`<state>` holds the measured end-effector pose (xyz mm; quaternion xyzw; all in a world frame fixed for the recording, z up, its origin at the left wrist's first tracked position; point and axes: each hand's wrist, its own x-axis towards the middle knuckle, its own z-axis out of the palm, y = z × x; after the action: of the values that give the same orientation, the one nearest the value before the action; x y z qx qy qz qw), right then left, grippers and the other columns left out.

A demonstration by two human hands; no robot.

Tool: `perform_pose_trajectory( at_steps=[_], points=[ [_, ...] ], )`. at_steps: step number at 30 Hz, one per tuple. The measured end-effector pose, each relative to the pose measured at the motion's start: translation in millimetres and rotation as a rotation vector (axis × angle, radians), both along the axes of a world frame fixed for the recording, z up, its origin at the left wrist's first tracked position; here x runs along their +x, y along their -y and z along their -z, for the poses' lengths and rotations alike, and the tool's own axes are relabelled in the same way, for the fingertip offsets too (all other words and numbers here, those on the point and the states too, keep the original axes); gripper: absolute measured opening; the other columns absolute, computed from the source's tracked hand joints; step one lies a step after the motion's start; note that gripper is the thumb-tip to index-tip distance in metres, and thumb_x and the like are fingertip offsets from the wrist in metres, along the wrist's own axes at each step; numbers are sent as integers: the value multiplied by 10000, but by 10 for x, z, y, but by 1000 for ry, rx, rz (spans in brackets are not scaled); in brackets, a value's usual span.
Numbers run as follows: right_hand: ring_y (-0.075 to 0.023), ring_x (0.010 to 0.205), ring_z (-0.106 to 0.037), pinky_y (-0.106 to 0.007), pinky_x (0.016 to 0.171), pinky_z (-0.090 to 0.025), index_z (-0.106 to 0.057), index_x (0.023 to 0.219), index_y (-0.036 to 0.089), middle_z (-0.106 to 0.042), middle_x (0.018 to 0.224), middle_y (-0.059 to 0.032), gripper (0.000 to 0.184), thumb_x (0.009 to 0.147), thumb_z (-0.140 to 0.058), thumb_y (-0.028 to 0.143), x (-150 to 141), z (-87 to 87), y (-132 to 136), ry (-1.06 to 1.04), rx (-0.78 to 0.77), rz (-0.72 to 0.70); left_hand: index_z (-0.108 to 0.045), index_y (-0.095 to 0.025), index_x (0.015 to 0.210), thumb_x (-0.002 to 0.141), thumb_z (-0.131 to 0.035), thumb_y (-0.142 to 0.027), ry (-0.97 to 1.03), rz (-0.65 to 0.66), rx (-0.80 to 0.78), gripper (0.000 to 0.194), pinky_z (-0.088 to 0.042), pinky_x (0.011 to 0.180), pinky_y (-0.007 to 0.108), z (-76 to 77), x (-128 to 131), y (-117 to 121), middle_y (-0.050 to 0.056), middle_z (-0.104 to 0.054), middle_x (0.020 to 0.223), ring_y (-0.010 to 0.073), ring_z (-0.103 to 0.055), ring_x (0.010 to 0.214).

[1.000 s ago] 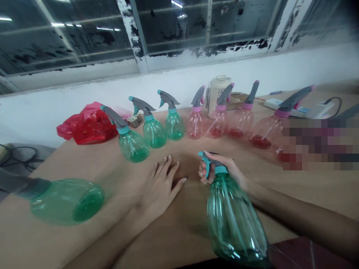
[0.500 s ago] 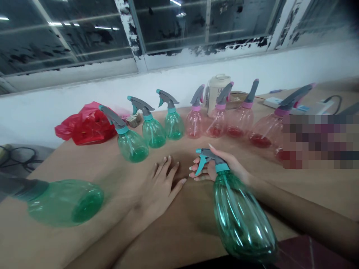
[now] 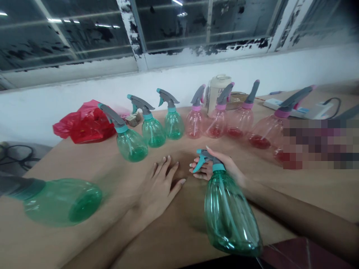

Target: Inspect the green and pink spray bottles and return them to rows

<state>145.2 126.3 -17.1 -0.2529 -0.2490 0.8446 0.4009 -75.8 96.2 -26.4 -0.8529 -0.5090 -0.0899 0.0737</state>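
My right hand [image 3: 224, 164] is wrapped round the neck and grey head of a green spray bottle [image 3: 231, 213], tilted, its teal trigger and nozzle pointing left. Flat on the table [image 3: 174, 239] lies my left hand [image 3: 159, 186], fingers spread and holding nothing. Beyond it stand three green spray bottles with teal collars: one at left [image 3: 131, 144], one in the middle [image 3: 153, 130] and one farther right [image 3: 174, 124]. Another green spray bottle [image 3: 60, 201] with green liquid is at the near left; its head is cut off by the frame edge.
Several pink spray bottles with red liquid, such as the nearest whole one [image 3: 265, 130], stand at right. A red plastic bag [image 3: 89, 125] lies at the back left. Behind the bottles are a cream canister [image 3: 220, 87] and a white power strip [image 3: 314, 110]. A wall [image 3: 168, 80] with windows borders the table.
The green spray bottle in my right hand has swung slightly left and up at its base, so it hangs more upright. My left hand stays flat in place.
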Motion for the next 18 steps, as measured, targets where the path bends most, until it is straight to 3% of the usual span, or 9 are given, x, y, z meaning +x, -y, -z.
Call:
perform_pose_trajectory(
  at_steps=[5,8,18],
  points=[
    [-139,655,-627,-277,659,-506,-622,713,160,-625,671,-7,227,800,-621,371,-14,-64,58,41,-2,86,-419,-168,1369,939,-324,-514,-5,2,-7,560,-277,1090,489,-3,-2,-1,139,-343,1480,292,-290,1367],
    [-114,575,-590,-232,567,-469,-602,657,158,-600,609,-3,246,790,-625,363,1,-92,77,81,18,83,-414,-178,1373,938,-330,-514,-5,3,-8,556,-269,1096,485,-2,-9,-6,130,-337,1484,287,-281,1372],
    [-191,871,-658,-303,764,-502,-660,866,143,-693,910,-98,421,856,-490,528,67,-53,-43,91,57,-21,-413,-171,1372,941,-323,-510,-18,6,-1,555,-273,1096,484,-2,-10,4,131,-339,1483,284,-273,1375]
  ],
)
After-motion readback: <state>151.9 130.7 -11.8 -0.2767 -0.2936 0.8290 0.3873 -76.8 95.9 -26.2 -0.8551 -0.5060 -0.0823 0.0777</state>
